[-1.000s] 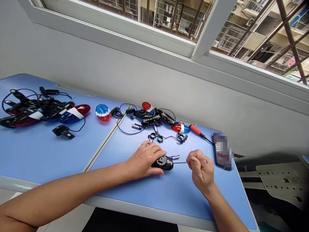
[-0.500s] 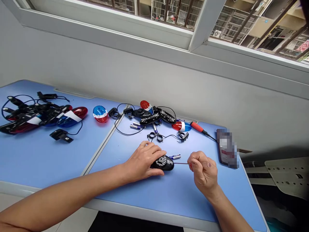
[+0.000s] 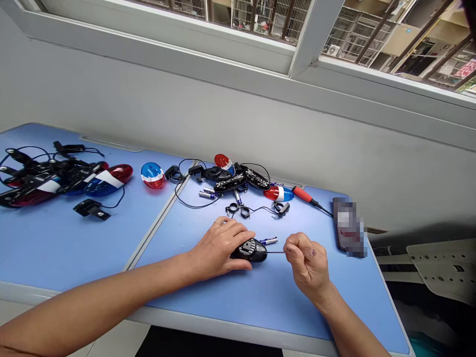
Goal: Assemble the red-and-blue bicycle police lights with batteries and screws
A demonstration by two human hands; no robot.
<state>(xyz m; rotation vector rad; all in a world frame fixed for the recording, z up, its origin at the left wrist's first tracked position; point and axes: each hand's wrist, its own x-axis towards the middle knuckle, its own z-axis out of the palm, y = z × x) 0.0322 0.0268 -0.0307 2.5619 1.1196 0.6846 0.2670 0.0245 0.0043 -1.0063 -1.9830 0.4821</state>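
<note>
My left hand [image 3: 225,246] presses a black oval bicycle-light housing [image 3: 256,251] onto the blue tabletop, its fingers curled over the left end. A round slotted grille shows on the housing's upper face. To the right, my right hand [image 3: 308,263] is closed in a fist around a screwdriver, whose thin metal shaft [image 3: 275,252] points left and reaches the housing's right tip. The fist hides the screwdriver's handle. Just behind the housing lie batteries [image 3: 269,241], close to my left fingertips.
Black housings [image 3: 229,182], clamps with cables [image 3: 245,212], batteries [image 3: 207,194] and red-blue covers [image 3: 278,193] lie behind my hands. A red-handled tool [image 3: 302,194] and a phone [image 3: 347,225] are at right. Assembled lights [image 3: 107,181] pile up at left, beside another cover [image 3: 152,176].
My right fist has shifted slightly left towards the housing, and less of the screwdriver shaft shows. My left hand keeps its hold on the housing.
</note>
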